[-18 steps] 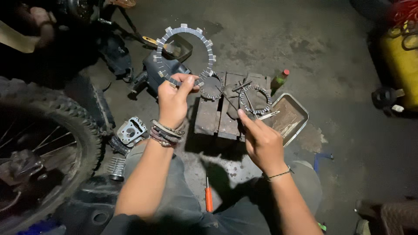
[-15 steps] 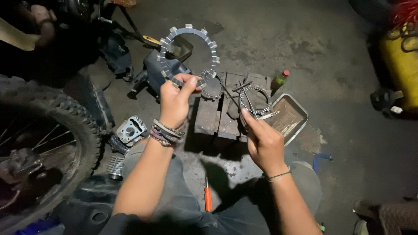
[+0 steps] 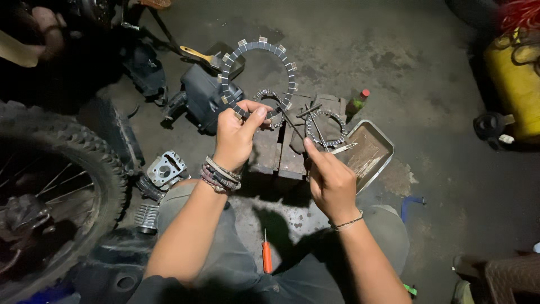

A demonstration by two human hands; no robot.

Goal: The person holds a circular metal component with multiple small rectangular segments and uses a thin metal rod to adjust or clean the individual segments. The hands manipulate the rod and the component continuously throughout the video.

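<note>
My left hand grips the lower edge of a large dark ring with square tabs around its rim and holds it upright above the floor. A smaller toothed ring sits just behind my left thumb. My right hand pinches a thin metal tool whose tip points up and left toward that small ring. A second toothed ring lies on a worn wooden block in front of both hands.
A metal tray sits right of the block, with a green red-capped bottle behind it. A knobbly tyre, a finned engine part and a dark housing lie left. An orange screwdriver rests between my knees. A yellow container stands far right.
My left hand has tilted the large ring up toward me. My right hand has shifted slightly left, bringing the tool tip nearer the small ring.
</note>
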